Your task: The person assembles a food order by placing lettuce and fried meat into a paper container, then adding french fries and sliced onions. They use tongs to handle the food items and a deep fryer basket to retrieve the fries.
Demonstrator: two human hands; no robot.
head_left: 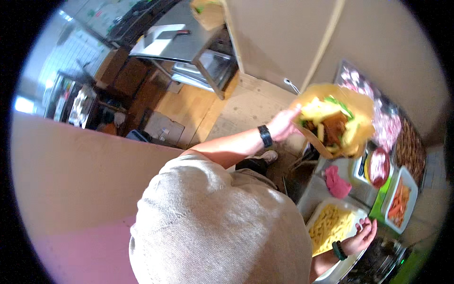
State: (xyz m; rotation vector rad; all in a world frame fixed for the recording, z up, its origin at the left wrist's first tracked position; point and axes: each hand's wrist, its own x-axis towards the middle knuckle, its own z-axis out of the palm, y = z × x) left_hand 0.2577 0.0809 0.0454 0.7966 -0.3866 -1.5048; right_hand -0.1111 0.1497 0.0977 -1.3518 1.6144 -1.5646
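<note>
The left hand [283, 125] is closed on the edge of a filled flatbread wrap [331, 122] and holds it up, above the tray of fries [331, 227]. The wrap lies open, with fries, brown meat and green bits inside. It looks ready to roll up, which needs both hands. The right hand [362, 236] rests half open on the tray's rim, holding nothing.

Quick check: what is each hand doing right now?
Left hand: closed on the filled wrap, held up.
Right hand: fingers curled at the rim of the tray of fries; whether it grips cannot be told.
</note>
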